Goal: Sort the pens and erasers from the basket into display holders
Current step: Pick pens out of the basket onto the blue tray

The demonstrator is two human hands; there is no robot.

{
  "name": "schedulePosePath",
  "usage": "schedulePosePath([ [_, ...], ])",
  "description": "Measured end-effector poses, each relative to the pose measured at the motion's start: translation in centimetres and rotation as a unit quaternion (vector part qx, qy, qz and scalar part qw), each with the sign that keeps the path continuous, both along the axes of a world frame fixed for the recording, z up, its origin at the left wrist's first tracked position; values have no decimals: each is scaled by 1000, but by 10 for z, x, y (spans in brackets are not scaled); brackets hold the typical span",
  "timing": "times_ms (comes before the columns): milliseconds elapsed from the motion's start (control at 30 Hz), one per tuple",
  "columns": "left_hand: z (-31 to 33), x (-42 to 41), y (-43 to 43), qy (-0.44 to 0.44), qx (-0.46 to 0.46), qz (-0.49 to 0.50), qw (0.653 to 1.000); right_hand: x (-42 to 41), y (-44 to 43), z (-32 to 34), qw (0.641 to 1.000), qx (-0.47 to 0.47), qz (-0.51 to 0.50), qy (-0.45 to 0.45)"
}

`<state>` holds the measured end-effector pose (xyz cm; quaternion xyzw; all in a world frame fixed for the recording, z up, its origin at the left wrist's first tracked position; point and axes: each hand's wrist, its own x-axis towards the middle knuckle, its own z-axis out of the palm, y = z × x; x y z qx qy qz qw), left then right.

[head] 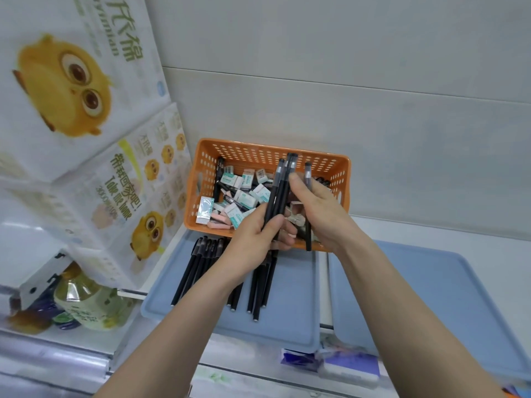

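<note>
Progress: partway, by the look | done: row of pens (pixel 201 265) on left tray (pixel 290 305) | left: erasers (pixel 244 193), some pens in basket (pixel 270 156); right tray (pixel 425 297) bare | left hand (pixel 255 239) clamped on pen bundle (pixel 277 193); right hand (pixel 321 208) gripping one pen (pixel 308 179), steadying bundle over basket | around: tissue packs (pixel 94 156), bottle (pixel 83 297) far left, clear of trays.

There is one orange basket (pixel 267 156) and there are two blue trays, a left tray (pixel 290 320) and a right tray (pixel 425 300). The left hand (pixel 255 239) holds about four black pens (pixel 280 193); the right hand (pixel 321 214) holds one pen (pixel 308 179). The erasers (pixel 244 193) in the basket are too many to count exactly.
</note>
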<state>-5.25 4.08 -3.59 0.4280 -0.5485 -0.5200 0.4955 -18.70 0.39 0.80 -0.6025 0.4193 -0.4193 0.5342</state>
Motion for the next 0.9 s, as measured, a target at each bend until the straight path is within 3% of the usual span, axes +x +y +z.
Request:
schedulePosePath([
  [167, -3, 4, 1, -23, 0, 7, 1000, -5, 1, 3, 998, -39, -27, 47],
  [300, -7, 3, 5, -122, -28, -5, 992, 0, 4, 2, 997, -55, -21, 52],
  [500, -7, 17, 18, -272, -117, -42, 954, 8, 18, -11, 990, -117, -30, 73],
  [600, -17, 36, 27, -325, -170, 40, 930, -2, 34, -24, 989, -114, -29, 86],
  [700, -37, 53, 32, -384, -196, 122, 894, -8, 52, -48, 964, -107, 41, 239],
  [800, -58, 55, 38, -466, -211, 64, 857, -6, 59, -79, 877, -69, 72, 469],
  [900, -69, 43, 39, -530, -219, 8, 819, 2, 57, -86, 873, -34, -15, 486],
])
